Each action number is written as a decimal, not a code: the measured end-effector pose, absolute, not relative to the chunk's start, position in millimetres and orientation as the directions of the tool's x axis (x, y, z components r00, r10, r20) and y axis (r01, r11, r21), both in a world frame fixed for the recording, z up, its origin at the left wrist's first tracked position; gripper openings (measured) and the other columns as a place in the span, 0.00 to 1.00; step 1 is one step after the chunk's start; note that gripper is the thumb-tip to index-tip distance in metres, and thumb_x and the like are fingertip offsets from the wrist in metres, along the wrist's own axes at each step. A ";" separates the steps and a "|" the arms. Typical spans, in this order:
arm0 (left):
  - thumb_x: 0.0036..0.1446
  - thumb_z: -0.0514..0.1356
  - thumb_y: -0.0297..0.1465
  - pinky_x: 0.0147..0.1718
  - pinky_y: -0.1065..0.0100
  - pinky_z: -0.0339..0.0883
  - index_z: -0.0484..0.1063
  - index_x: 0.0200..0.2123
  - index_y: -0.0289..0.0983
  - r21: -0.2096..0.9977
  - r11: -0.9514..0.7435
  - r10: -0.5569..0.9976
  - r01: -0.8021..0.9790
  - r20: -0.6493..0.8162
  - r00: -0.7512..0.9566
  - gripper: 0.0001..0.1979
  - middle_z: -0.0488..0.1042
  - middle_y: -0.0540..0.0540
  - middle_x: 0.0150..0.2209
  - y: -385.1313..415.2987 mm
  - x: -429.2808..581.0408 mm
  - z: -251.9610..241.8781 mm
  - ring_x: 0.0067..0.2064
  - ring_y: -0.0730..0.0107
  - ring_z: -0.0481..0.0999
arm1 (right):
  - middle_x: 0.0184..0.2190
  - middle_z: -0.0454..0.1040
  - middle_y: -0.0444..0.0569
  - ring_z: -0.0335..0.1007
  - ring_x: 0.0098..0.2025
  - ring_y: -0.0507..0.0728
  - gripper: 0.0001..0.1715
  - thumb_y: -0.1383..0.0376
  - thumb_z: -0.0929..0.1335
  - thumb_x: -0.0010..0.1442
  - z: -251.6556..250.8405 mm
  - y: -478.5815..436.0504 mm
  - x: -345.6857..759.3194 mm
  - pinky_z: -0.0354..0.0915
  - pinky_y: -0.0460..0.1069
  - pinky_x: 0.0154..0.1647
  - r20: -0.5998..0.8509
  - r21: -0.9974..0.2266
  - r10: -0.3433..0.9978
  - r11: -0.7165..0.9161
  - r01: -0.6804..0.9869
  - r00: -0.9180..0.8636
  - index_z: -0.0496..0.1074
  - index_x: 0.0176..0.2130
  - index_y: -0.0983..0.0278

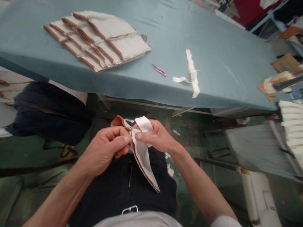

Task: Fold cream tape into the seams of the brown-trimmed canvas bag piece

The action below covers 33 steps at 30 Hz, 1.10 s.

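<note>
Both of my hands meet over my lap, below the table's front edge. My left hand [107,148] is closed in a pinch on the upper corner of a white fabric piece with brown edging [143,157]. My right hand [157,137] is closed on the same piece from the other side, thumb pressed on its white face. The piece hangs down from my fingers to a point over my dark trousers. A brown fold of it sticks up behind my left fingers.
A blue-covered table [213,47] lies ahead. On it sit a fanned stack of white, brown-trimmed fabric pieces [99,39], a small pink thread snipper [159,70] and white fabric strips [193,74]. Dark cloth [47,110] hangs at the left, stacked white material [292,123] at the right.
</note>
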<state>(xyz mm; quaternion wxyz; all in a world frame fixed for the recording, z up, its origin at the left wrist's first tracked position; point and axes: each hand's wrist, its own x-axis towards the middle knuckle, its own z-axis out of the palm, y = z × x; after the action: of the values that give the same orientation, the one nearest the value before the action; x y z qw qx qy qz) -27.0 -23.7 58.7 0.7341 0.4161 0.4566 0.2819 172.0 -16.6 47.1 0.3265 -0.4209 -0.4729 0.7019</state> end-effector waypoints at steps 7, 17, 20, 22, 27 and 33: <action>0.56 0.65 0.34 0.20 0.73 0.54 0.73 0.21 0.38 0.960 0.210 0.860 0.183 -0.270 0.432 0.13 0.70 0.54 0.19 -22.1 -31.2 72.7 0.22 0.76 0.63 | 0.28 0.69 0.38 0.60 0.30 0.49 0.10 0.64 0.76 0.59 86.1 -21.6 181.3 0.56 0.45 0.32 -0.096 -0.916 0.870 0.113 0.386 -0.483 0.71 0.33 0.63; 0.59 0.64 0.35 0.21 0.74 0.57 0.76 0.23 0.38 0.962 0.128 0.874 0.242 -0.225 0.431 0.14 0.73 0.53 0.20 -25.1 -33.0 74.6 0.23 0.75 0.66 | 0.25 0.64 0.38 0.56 0.28 0.49 0.12 0.63 0.70 0.64 87.4 -23.2 185.9 0.51 0.47 0.31 -0.142 -0.875 0.840 0.141 0.464 -0.523 0.67 0.30 0.62; 0.61 0.64 0.36 0.20 0.74 0.56 0.77 0.24 0.38 0.964 0.123 0.867 0.235 -0.220 0.448 0.15 0.74 0.52 0.21 -25.4 -33.4 73.5 0.22 0.75 0.66 | 0.25 0.62 0.38 0.55 0.28 0.49 0.14 0.62 0.69 0.66 87.1 -23.6 187.9 0.51 0.47 0.31 -0.127 -0.878 0.827 0.163 0.449 -0.548 0.66 0.30 0.62; 0.61 0.63 0.36 0.21 0.73 0.58 0.77 0.24 0.38 0.963 0.105 0.869 0.248 -0.210 0.447 0.14 0.75 0.52 0.21 -26.4 -33.3 73.0 0.23 0.74 0.67 | 0.25 0.62 0.38 0.55 0.28 0.49 0.12 0.65 0.68 0.66 86.9 -25.3 186.7 0.50 0.48 0.31 -0.104 -0.841 0.838 0.213 0.497 -0.535 0.65 0.29 0.62; 0.61 0.62 0.37 0.24 0.71 0.60 0.77 0.25 0.38 0.914 -0.019 0.913 0.405 -0.149 0.380 0.14 0.76 0.51 0.22 -33.5 -31.2 72.7 0.25 0.71 0.69 | 0.26 0.66 0.41 0.53 0.29 0.51 0.08 0.69 0.67 0.61 84.0 -31.4 175.3 0.48 0.49 0.32 -0.065 -0.673 0.882 0.306 0.674 -0.466 0.64 0.30 0.61; 0.56 0.61 0.35 0.23 0.72 0.56 0.73 0.23 0.39 0.885 -0.051 0.948 0.462 -0.103 0.301 0.11 0.70 0.53 0.21 -33.0 -28.0 64.5 0.23 0.73 0.66 | 0.25 0.64 0.40 0.51 0.28 0.51 0.09 0.68 0.67 0.59 70.4 -29.4 165.6 0.48 0.50 0.32 -0.134 -0.702 0.896 0.217 0.679 -0.424 0.62 0.29 0.61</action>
<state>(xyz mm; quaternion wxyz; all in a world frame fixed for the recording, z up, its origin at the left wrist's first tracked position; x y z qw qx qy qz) -28.0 -33.0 64.5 0.4463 0.6718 0.5248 0.2722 165.6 -29.4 70.4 0.1522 -0.5145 -0.7649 0.3563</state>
